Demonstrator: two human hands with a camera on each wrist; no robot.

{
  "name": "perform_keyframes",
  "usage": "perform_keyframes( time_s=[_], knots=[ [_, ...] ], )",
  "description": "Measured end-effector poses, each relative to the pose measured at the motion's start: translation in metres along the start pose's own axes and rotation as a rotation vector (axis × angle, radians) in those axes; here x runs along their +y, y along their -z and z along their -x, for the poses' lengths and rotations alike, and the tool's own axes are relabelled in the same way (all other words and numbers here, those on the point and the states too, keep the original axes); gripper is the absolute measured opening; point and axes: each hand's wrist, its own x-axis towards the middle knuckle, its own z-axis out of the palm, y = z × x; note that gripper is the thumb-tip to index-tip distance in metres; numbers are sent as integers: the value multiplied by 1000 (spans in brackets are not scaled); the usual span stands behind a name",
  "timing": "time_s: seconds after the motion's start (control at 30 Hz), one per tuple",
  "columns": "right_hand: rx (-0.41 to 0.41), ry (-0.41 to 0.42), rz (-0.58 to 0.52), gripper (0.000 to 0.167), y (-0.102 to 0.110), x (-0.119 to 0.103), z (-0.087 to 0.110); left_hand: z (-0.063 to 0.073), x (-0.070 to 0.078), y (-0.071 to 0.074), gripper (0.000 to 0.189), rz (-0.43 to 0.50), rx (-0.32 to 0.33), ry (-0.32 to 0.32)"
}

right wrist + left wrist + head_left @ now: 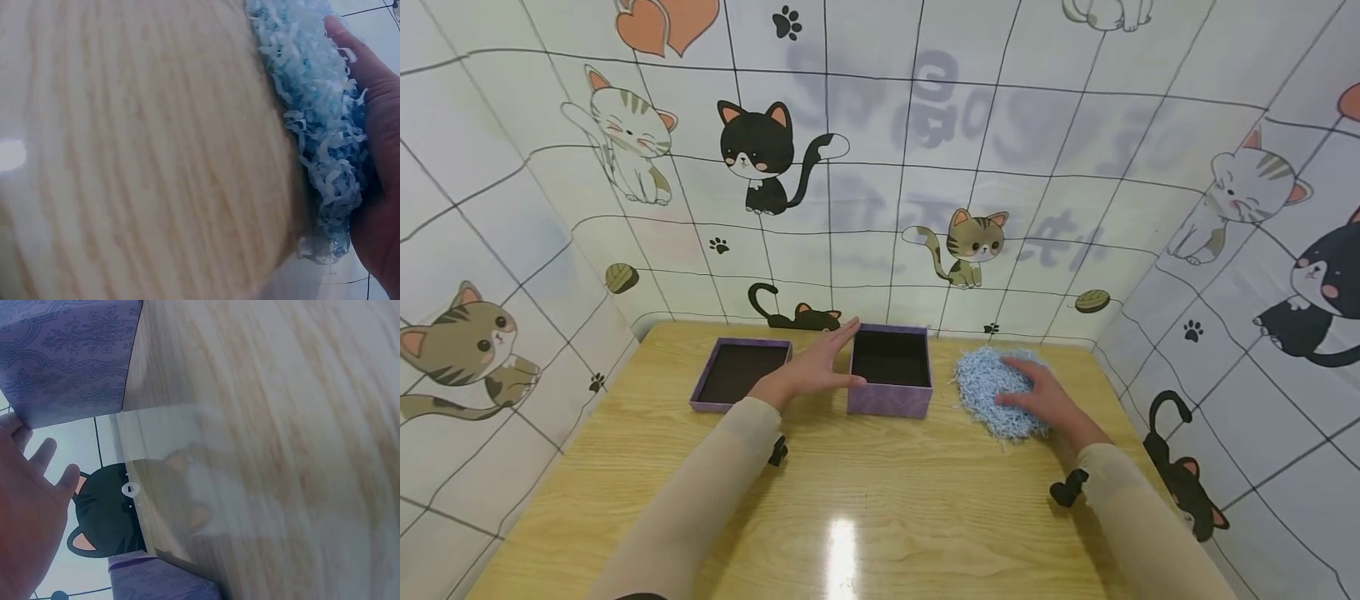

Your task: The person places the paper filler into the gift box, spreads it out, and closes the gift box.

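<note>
A purple patterned box with a black inside stands open-topped near the back of the table. My left hand is at its left side, thumb and fingers spread and the fingertips by the box's left edge. In the left wrist view, the fingertips of the left hand reach the bottom of the box wall. Right of the box lies a heap of light blue shredded paper. My right hand rests on the heap's right part, thumb and fingers apart. Paper strands lie against that palm in the right wrist view.
A shallow purple lid, dark inside, lies left of the box, partly behind the left hand. The wood-grain table meets a cat-printed wall covering at the back and sides. A few loose paper strands lie around the heap.
</note>
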Motion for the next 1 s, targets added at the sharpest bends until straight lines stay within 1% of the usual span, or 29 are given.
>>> perform_keyframes(
  time_s=[0.13,0.23,0.33,0.53,0.8,1.0],
  knots=[
    [-9,21,10,92,-4,5,-1,0,-1,0,125,13,4,-7],
    [-3,31,12,90,-6,7,-3,0,-2,0,124,22,12,0],
    [10,24,19,87,-7,9,-4,0,-3,0,122,26,15,4],
    [46,-9,15,80,-10,9,-5,0,-4,0,122,37,8,-7],
    [101,-117,-96,68,-9,2,0,0,-3,0,120,44,7,-3],
    [153,-112,-118,61,-7,-2,3,-1,-4,0,121,52,10,-4]
  ],
)
